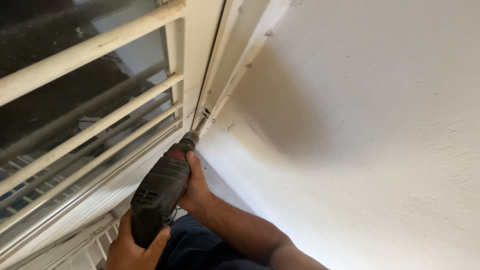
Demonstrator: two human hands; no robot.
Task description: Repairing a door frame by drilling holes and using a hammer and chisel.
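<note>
A dark power drill (pixel 160 192) is gripped by both hands, left hand (pixel 132 247) bracing at six o'clock, right hand (pixel 196 187) steadying; its bit is pressed into the white window frame (pixel 200 70) at one o'clock.

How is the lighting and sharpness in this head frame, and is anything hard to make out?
Head view: soft daylight, the white wall evenly lit with a broad shadow beside the window frame; the drill and both hands, left and right, are fairly sharp; the glass behind the bars is dark with murky reflections; the bit tip is too small to read.
</note>
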